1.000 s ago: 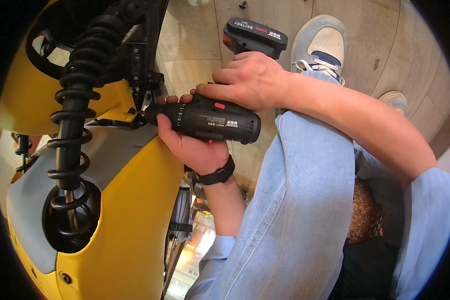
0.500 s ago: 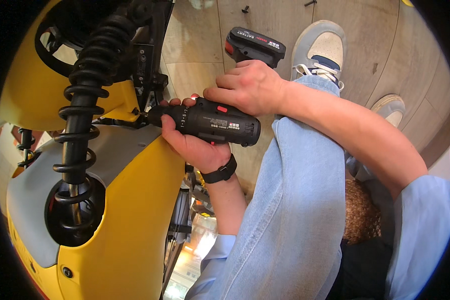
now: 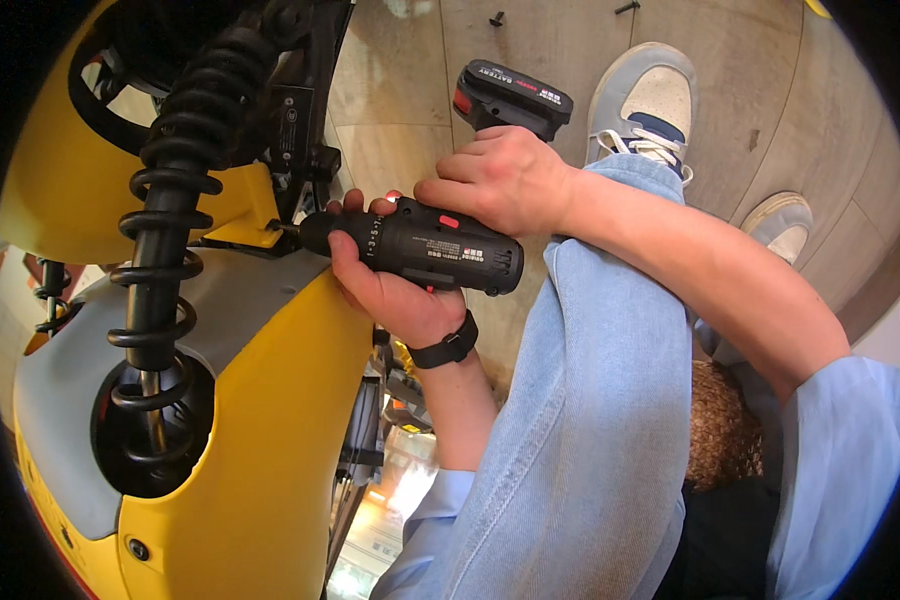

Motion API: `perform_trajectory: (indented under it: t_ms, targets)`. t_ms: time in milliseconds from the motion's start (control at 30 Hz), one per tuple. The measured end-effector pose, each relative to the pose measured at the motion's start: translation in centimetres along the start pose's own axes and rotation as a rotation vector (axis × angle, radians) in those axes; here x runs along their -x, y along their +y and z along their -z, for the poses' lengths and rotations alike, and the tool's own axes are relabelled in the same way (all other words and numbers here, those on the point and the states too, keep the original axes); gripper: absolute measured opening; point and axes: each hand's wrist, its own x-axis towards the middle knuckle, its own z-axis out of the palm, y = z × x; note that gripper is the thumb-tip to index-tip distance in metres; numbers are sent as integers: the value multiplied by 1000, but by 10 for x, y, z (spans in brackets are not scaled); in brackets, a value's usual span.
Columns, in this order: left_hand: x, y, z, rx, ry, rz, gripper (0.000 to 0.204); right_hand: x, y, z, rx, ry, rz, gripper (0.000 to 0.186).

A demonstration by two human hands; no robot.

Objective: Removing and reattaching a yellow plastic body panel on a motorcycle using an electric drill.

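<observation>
A black cordless drill (image 3: 460,258) with red accents lies level across my hands, its nose pointing left. My right hand (image 3: 505,178) is closed round its handle, just above the battery pack (image 3: 515,95). Wrapped under the front of the body near the numbered collar is my left hand (image 3: 405,303), with a black band on the wrist. The drill's bit (image 3: 292,236) reaches the corner of a yellow bracket (image 3: 255,205), beside a black frame part. Whether a screw sits at the tip is too small to tell.
A black shock absorber with a coil spring (image 3: 170,220) stands left of the drill. Below it is a yellow and grey body panel (image 3: 280,400). My denim-covered leg (image 3: 600,350) is close on the right. Two dark screws (image 3: 497,19) lie on the wooden floor (image 3: 395,70).
</observation>
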Motion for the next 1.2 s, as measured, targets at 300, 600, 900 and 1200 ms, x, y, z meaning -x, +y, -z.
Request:
perform_trajectory:
  t_ms: [300, 600, 900, 1200]
  targets:
    - [1, 1, -3, 14, -2, 22, 40, 0, 0, 3, -10, -51, -38, 25]
    - [0, 0, -4, 13, 18, 1, 40, -1, 1, 1, 1, -37, -33, 26]
    - [-1, 2, 1, 77, -28, 29, 44, -2, 1, 1, -1, -49, -29, 29]
    - [4, 10, -6, 63, -43, 74, 43, -3, -2, 5, -7, -39, -22, 29]
